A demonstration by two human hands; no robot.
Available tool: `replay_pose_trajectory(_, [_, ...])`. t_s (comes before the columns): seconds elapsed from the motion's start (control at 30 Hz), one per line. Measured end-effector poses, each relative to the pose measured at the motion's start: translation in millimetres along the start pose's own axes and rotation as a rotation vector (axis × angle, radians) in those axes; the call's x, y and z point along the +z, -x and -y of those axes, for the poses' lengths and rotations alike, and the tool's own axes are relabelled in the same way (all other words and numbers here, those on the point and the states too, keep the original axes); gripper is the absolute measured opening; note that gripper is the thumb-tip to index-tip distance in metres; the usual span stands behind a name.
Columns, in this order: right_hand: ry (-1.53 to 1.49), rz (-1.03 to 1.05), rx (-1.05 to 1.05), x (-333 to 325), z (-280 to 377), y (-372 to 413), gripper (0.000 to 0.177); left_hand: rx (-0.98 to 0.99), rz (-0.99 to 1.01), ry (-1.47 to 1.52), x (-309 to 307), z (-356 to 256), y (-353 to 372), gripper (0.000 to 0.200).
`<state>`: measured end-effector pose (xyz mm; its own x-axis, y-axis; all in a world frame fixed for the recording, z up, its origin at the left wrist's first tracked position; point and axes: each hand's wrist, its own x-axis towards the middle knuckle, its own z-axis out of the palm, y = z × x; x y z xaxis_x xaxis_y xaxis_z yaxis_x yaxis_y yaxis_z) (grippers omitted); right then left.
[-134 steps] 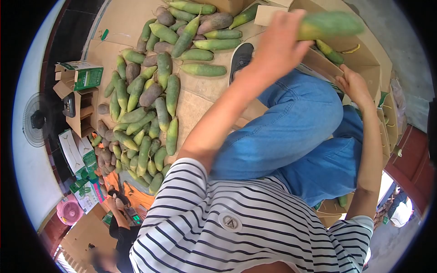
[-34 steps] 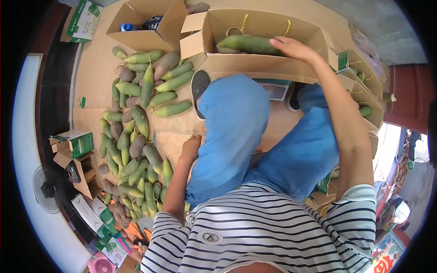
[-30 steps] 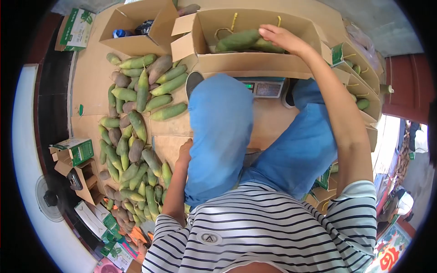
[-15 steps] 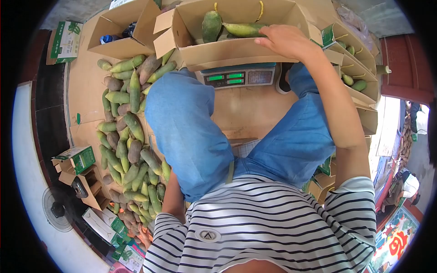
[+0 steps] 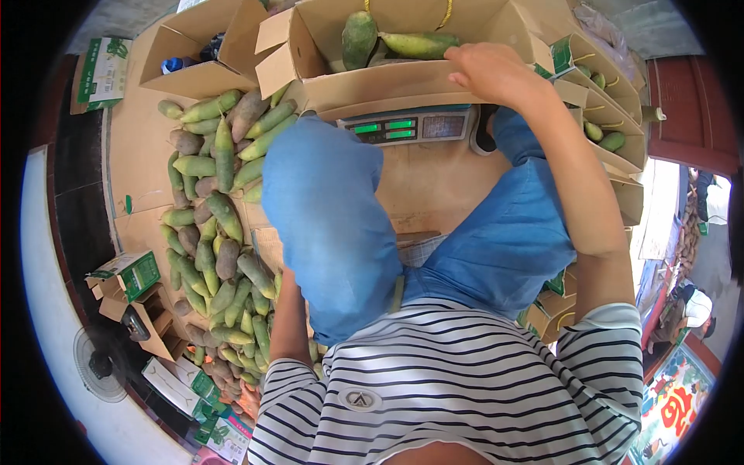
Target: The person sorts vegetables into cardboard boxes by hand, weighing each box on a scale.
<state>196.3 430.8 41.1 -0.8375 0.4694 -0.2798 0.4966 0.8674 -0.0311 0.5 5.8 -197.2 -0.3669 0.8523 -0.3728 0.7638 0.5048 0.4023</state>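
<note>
My right hand [image 5: 490,71] reaches over the front wall of a long cardboard box [image 5: 403,84]. Its fingers are stretched out, thumb apart, with the fingertips at the right end of a pale green radish [image 5: 415,45] lying in the box. A darker, rounder green radish [image 5: 359,40] stands to the left of that one. Under the box sits a digital scale [image 5: 407,126] with lit green displays. My left forearm [image 5: 288,318] goes down beside my left knee, and the hand itself is hidden. Nearest to that arm lies a pile of green radishes [image 5: 221,283].
Another open box [image 5: 198,77] with dark and blue items stands at the upper left. Several cartons [image 5: 612,116] holding radishes line the right side. At lower left are a small carton [image 5: 139,275] and a fan [image 5: 99,364]. A person [image 5: 686,314] is visible far right.
My right hand stays at the box wall, shifted slightly right with its thumb a little farther from the radish. My left knee has moved slightly right, and the view has shifted a little.
</note>
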Motion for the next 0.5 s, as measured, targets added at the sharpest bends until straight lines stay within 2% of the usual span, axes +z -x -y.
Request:
replay_pose_trajectory(0.17, [0.031,-0.028,-0.005,6,4,-7,0.017,0.080,-0.482,-0.392,-10,30,-74,0.040])
replay_pose_trajectory(0.27, [0.075,-0.036,-0.015,12,0,-11,0.014,0.010,-0.597,-0.608,-15,53,-108,0.041])
replay_pose_trajectory(0.3, [0.096,-0.032,-0.015,13,0,-12,0.014,-0.029,-0.540,-0.636,-9,66,-116,0.041])
replay_pose_trajectory(0.4, [0.094,-0.022,-0.010,14,1,-15,0.013,-0.143,-0.101,-0.581,19,109,-135,0.044])
replay_pose_trajectory(0.5, [0.100,0.014,0.029,13,3,-16,0.013,-0.237,-0.001,-0.572,11,96,-144,0.038])
